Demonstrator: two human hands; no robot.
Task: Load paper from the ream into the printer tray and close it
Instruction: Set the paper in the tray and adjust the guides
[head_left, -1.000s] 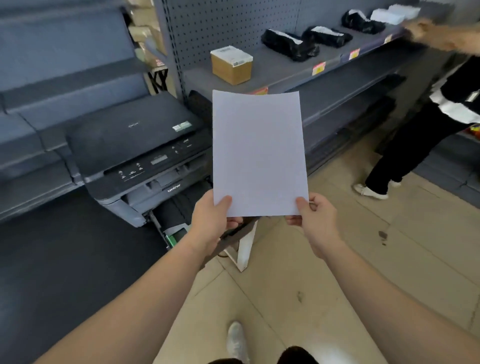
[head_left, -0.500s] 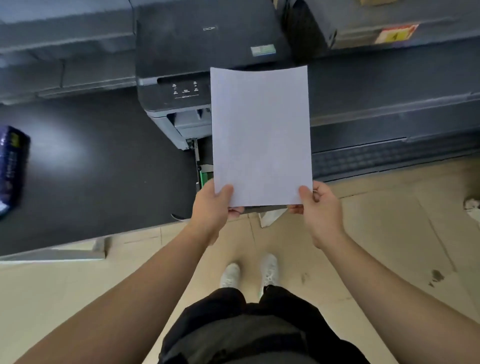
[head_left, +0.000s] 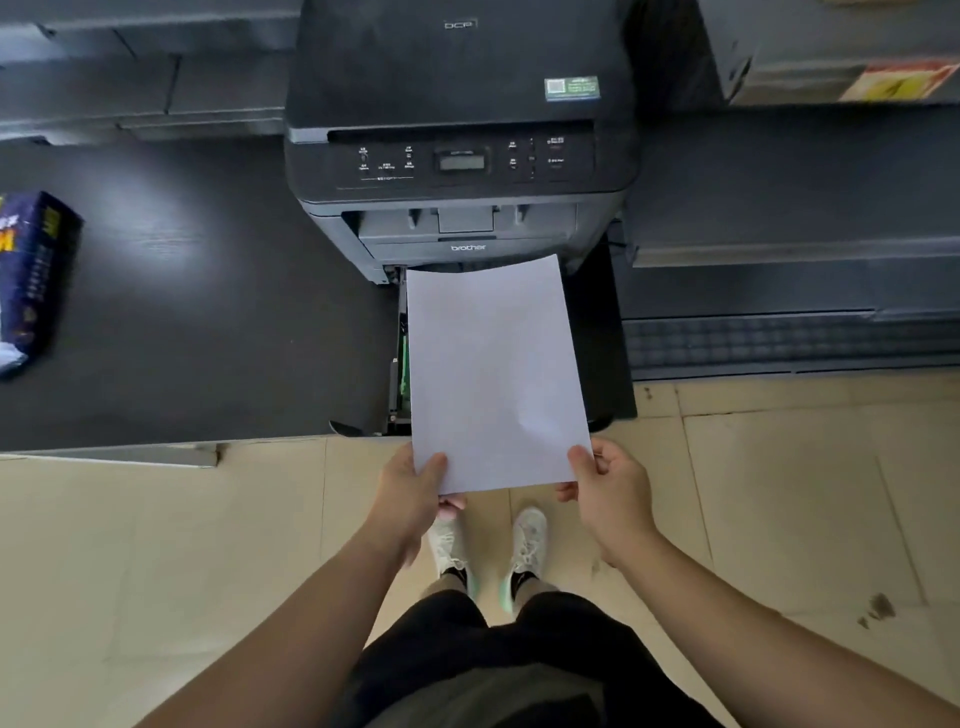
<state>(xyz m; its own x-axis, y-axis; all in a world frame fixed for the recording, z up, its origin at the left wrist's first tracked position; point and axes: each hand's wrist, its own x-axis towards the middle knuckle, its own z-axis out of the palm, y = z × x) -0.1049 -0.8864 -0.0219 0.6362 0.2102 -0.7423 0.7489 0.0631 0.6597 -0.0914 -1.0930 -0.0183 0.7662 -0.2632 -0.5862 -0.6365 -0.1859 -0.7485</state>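
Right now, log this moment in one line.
left hand: holds paper | right hand: holds paper | tray: open | printer

1. A low dark platform (head_left: 197, 322) runs along the left, its matte surface catching a soft patch of light from above.
2. Grey shelving (head_left: 145, 93) rises in steps behind it.
3. To the right stands more grey shelving (head_left: 789, 244), its lowest tier (head_left: 779, 343) ribbed.
4. At the upper right, a shelf edge carries a red-and-yellow price label (head_left: 898, 80).
5. The floor (head_left: 779, 493) is pale beige tile with thin grout lines and a few dark scuff marks (head_left: 878, 608).
6. A strip of pale trim (head_left: 130, 454) edges the platform where it meets the tiles.
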